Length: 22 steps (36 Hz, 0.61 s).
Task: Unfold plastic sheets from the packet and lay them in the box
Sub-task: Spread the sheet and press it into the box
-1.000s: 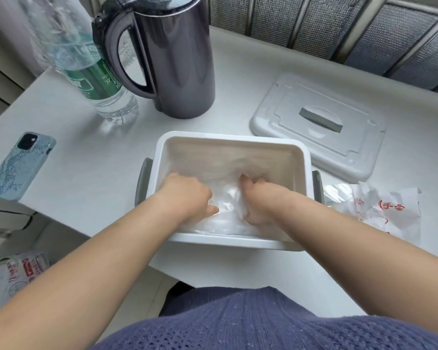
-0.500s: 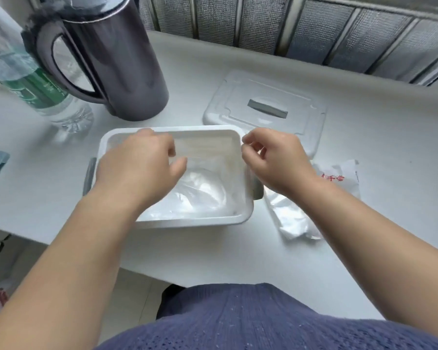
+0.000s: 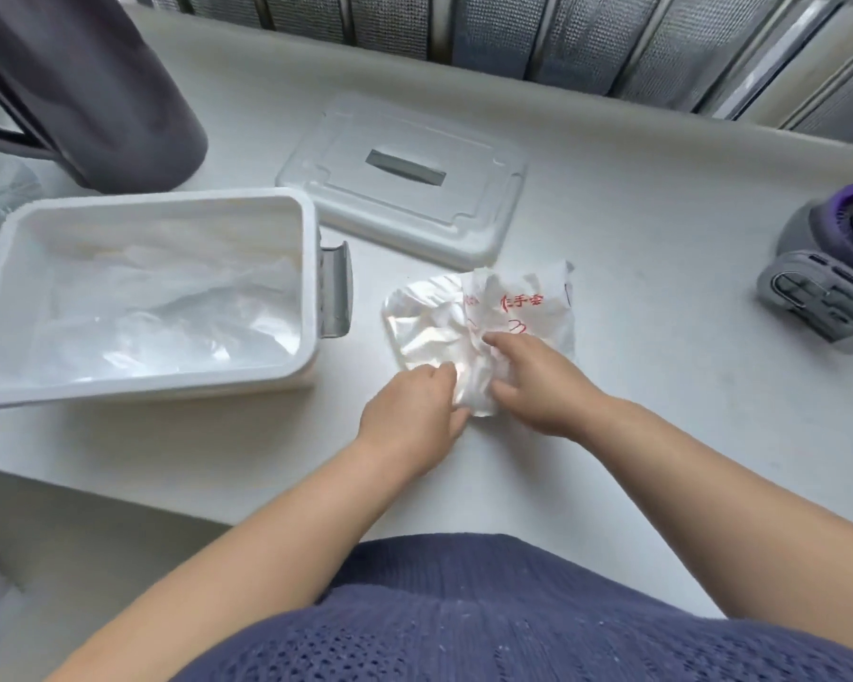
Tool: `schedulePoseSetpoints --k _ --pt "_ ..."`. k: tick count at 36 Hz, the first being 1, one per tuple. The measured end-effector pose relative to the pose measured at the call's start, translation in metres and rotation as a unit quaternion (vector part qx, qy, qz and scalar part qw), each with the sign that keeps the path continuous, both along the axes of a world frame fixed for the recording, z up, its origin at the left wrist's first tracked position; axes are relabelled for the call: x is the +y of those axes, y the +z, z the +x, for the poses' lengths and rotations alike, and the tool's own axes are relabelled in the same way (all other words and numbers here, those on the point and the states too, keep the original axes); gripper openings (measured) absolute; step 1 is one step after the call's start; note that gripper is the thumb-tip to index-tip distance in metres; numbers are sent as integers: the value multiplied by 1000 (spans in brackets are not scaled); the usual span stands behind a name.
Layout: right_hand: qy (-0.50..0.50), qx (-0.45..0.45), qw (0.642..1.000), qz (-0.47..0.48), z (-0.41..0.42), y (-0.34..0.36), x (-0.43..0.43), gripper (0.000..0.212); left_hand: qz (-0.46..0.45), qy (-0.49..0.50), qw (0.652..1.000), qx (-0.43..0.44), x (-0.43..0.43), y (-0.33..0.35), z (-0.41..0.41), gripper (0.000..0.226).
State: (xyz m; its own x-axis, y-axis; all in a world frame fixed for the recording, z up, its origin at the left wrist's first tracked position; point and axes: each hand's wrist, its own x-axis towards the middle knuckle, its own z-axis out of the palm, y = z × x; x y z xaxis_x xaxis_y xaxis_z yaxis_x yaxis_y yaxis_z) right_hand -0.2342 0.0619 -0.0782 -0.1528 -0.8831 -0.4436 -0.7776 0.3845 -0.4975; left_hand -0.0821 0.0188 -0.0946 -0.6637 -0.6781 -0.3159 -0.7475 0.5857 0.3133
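Observation:
The crumpled packet (image 3: 508,307), clear plastic with red print, lies on the white table right of the box. My left hand (image 3: 414,415) grips its near edge, fingers curled into the white plastic. My right hand (image 3: 538,381) pinches the packet's near right part. The white box (image 3: 311,268) stands at the left with grey side handles, and clear plastic sheets (image 3: 158,312) lie spread across its bottom.
The box's white lid (image 3: 474,224) lies flat behind the packet. A dark jug (image 3: 94,91) stands at the back left. A grey and purple device (image 3: 828,273) sits at the right edge. A window grille runs along the back.
Both hands left the box and moved right to the packet, taking hold of it. The view swung right, so the box now sits at the left.

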Motion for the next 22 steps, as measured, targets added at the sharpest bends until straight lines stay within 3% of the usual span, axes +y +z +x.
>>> schedulePoseSetpoints --k 3,11,17,22 --pt "8 -23 999 29 -5 -4 7 66 0 67 997 36 1 -6 -2 11" --pt "-27 -71 996 43 -13 5 1 72 108 303 932 166 -17 7 0 21" --pt "-28 -91 995 32 -10 8 -1 74 364 309 846 237 -15 22 4 11" --pt "-27 -110 994 6 -5 8 2 73 288 349 853 259 -14 23 8 11"
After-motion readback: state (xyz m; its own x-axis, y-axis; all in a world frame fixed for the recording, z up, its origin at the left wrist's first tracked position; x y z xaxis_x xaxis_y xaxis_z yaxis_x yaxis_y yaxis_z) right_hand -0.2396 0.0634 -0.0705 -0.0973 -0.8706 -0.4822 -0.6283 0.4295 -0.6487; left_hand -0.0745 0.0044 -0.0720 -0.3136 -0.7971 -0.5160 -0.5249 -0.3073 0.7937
